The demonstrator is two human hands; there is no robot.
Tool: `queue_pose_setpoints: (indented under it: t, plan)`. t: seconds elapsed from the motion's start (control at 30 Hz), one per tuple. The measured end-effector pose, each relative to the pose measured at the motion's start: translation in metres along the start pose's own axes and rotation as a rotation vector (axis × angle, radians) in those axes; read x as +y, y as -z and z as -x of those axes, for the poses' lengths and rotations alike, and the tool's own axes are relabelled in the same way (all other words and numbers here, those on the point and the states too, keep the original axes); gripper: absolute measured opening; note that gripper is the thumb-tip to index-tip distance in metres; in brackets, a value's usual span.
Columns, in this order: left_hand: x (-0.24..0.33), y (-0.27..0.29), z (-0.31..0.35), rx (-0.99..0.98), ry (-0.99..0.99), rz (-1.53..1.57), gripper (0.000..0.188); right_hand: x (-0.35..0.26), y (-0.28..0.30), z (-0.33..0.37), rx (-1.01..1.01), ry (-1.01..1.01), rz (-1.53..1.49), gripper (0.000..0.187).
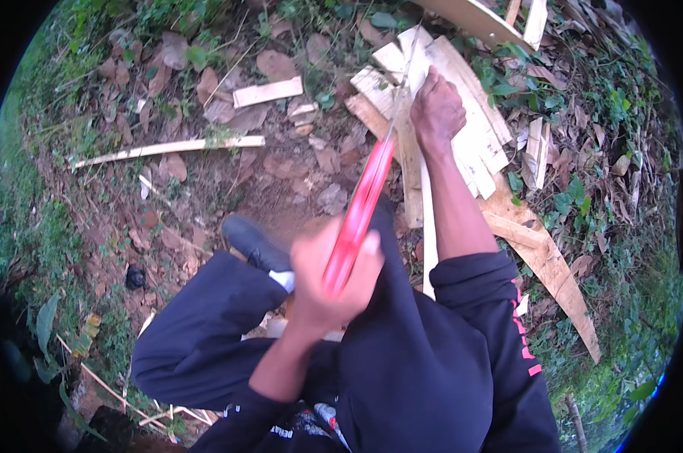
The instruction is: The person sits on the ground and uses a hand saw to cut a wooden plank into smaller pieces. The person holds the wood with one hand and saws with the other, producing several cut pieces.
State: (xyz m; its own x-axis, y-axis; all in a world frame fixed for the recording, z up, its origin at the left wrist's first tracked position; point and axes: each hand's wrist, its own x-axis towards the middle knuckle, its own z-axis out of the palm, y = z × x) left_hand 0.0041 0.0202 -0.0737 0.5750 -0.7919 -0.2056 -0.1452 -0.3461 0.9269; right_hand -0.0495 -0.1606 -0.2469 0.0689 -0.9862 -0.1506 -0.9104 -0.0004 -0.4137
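My left hand [337, 272] is wrapped round the red handle [362, 204] of a handsaw and looks slightly blurred. Seen nearly edge-on, the saw's thin blade [398, 106] runs forward over a pile of pale wooden boards [462, 98]. Just right of the blade, my right hand [438, 109] is closed in a fist and presses on the wood. What its fingers grip is partly hidden beneath it. From under that wrist a narrow wooden strip [428, 234] extends back toward my knee.
A long curved plank [545, 260] lies right of the pile; another board [477, 19] is at the far edge. Offcuts [268, 92] and a thin strip [175, 149] lie on leafy soil to the left. My shoe [254, 243] rests near the middle, with green plants around.
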Motion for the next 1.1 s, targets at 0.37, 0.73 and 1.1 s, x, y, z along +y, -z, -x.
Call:
queue_pose_setpoints:
  t: [0.37,0.73,1.1]
  plan:
    - [0.042,0.018,0.018,-0.172,0.126,0.104,0.008,0.005,-0.001,-0.015,-0.036,0.031,-0.033,0.054]
    - [0.043,0.015,0.028,-0.065,0.045,0.004,0.010,-0.002,0.004,-0.014,-0.046,-0.002,0.041,0.054]
    - [0.002,-0.015,-0.007,-0.017,0.028,0.041,0.010,0.004,0.003,-0.010,-0.027,-0.063,0.007,0.055]
